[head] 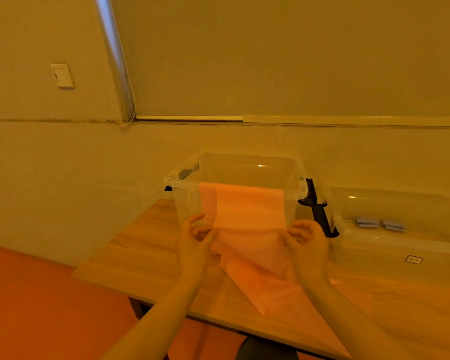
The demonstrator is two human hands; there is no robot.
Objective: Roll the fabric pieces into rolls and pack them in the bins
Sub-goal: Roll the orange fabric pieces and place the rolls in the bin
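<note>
Pink fabric (250,229): thin, limp, likely light and slippery, draped over the clear bin's (300,188) front rim onto the table (146,245); left hand (192,240) and right hand (307,242) pinch its side edges, the best hold.

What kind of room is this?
Probably an ordinary indoor room set up for sorting, not a factory: a wooden table against a plain wall, a light switch, a roller blind, and clear plastic bins.
</note>
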